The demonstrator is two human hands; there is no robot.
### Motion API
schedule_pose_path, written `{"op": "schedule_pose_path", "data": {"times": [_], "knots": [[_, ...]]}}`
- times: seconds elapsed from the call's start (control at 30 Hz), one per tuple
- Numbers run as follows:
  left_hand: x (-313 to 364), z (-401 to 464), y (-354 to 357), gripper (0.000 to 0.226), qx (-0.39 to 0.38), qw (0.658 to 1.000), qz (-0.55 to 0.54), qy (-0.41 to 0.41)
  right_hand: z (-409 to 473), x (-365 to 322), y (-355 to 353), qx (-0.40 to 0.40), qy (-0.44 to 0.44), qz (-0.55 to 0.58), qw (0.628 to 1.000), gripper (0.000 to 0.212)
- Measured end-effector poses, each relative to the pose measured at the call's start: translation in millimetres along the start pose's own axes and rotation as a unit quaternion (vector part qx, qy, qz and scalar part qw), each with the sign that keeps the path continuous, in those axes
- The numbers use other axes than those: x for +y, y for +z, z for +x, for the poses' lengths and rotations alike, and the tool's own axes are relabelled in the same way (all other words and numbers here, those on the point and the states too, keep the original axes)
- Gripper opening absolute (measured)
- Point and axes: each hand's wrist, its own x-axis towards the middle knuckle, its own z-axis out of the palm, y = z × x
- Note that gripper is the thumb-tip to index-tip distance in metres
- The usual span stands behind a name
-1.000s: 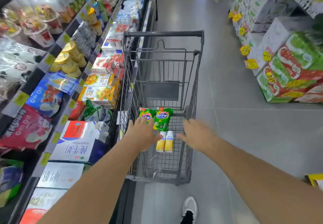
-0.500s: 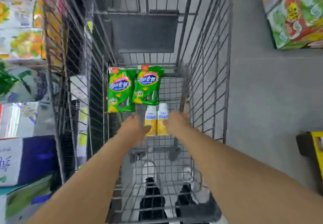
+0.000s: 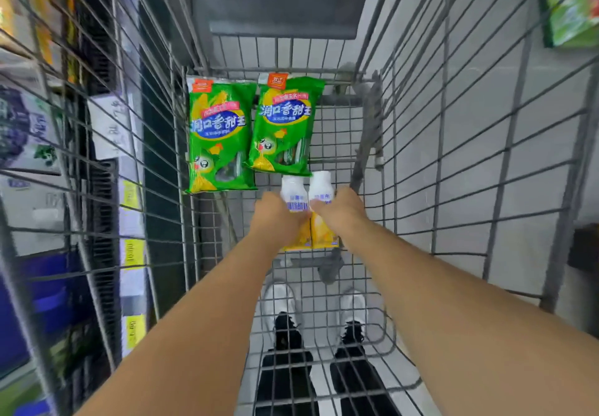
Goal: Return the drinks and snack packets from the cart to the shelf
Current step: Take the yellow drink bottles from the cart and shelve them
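Your left hand (image 3: 275,213) wraps the left bottle (image 3: 293,200) and your right hand (image 3: 340,209) wraps the right bottle (image 3: 320,193), fingers curled around the middle of each. The two drinks lie side by side on the floor of the cart (image 3: 350,130), touching each other, white tops pointing away from you and yellow lower halves toward you.

To do this lift well, I'd judge you should close firmly on each bottle's body rather than its narrow neck, bring both straight up so they don't knock together or catch the wire sides, and only then turn left toward the shelf (image 3: 129,195).

Just beyond the bottles lie two green snack packets, the left packet (image 3: 218,136) and the right packet (image 3: 283,127), flat and side by side; the right one's lower edge sits right at the bottle tops. Each shows large white Chinese characters, 润口香甜王, on a blue oval, an orange brand tag at the top, and a cartoon corn figure. The bottles carry blue print too blurred to read. Yellow shelf tags are unreadable.
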Motion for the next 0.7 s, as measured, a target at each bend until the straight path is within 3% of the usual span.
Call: {"op": "schedule_pose_path", "data": {"times": [0.1,0.23,0.43,0.5,0.57,0.63,0.7], "knots": [[-5.3,-5.6,-0.5,0.049,-0.059,0.998,0.000,-0.021,-3.3,2.9,-4.6,-0.017,-0.007,-0.050,0.999,0.053],[-13.7,-25.2,-4.0,0.043,-0.100,0.990,-0.086,-0.051,-20.0,2.2,-11.6,-0.048,-0.023,-0.086,0.995,0.061],[12.9,-105.5,-54.3,0.082,-0.083,0.995,-0.046,-0.012,-94.9,-24.9,-70.2,-0.088,-0.084,-0.075,0.990,0.050],[29.2,-144.9,-83.2,0.056,-0.054,0.997,-0.061,0.006,-129.3,-44.0,-97.9,-0.096,-0.114,-0.069,0.986,0.043],[41.2,-184.5,-112.1,0.037,-0.008,0.995,-0.096,0.020,-163.2,-65.8,-124.4,-0.089,-0.158,-0.072,0.981,0.056],[51.5,-227.4,-140.1,0.031,0.029,0.990,-0.130,0.043,-192.2,-87.5,-149.1,-0.091,-0.207,-0.077,0.971,0.064],[56.1,-268.8,-164.5,0.037,0.057,0.979,-0.185,0.067,-232.8,-111.5,-175.7,-0.086,-0.276,-0.096,0.952,0.042]]}}
